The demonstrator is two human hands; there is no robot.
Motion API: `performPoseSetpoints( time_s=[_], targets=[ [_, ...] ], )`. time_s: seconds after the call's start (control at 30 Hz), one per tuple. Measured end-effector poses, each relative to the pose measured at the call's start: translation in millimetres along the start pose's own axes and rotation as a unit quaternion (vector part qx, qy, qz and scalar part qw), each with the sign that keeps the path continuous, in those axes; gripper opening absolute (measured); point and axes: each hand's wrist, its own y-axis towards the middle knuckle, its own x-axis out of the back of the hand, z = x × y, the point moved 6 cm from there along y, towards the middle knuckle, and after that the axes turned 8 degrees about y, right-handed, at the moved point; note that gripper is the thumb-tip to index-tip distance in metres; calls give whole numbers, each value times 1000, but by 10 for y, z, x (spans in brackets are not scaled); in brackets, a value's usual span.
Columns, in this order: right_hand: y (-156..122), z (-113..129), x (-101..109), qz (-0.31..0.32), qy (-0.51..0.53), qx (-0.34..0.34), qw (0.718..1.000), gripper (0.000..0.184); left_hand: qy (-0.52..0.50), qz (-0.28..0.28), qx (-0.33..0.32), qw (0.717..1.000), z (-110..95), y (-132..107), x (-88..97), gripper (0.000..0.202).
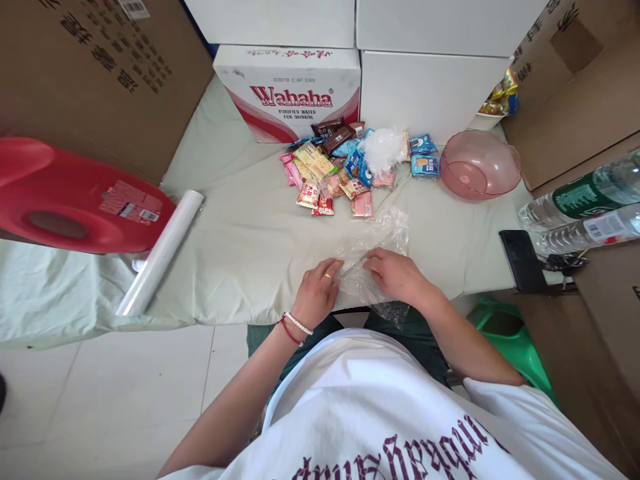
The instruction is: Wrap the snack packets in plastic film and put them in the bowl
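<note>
A crumpled sheet of clear plastic film (pixel 387 233) lies at the table's front edge, part of it hanging over my lap. My left hand (pixel 319 287), with a ring and two bracelets, has its fingers bent and closed at the film's left side. On the other side, my right hand (pixel 397 275) pinches the film between thumb and curled fingers. Beyond the hands is a pile of small wrapped snacks (pixel 313 160) in several colours. A whitish bundle of thin plastic (pixel 384 151) sits on the pile's right part.
A pink translucent bowl (pixel 480 167) stands right of the snacks. Water bottles (pixel 585 200) and a black phone (pixel 523 260) lie at the far right. Leftward are a white roll (pixel 163 250) and a red jug (pixel 75 200). A Wahaha carton (pixel 295 93) and white boxes (pixel 425 93) line the back.
</note>
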Motion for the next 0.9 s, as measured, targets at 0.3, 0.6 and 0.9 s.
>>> performPoseSetpoints(
  time_s=[0.3, 0.6, 0.9],
  targets=[
    [354, 320, -566, -40, -14, -24, 999, 51, -82, -78, 92, 989, 79, -614, 308, 20],
    [233, 426, -672, -64, -71, -7, 995, 42, 41, -139, 251, 957, 104, 490, 190, 41],
    [-134, 266, -749, -133, -37, 7, 990, 48, 47, -45, 332, 941, 520, 930, 67, 29]
  ],
)
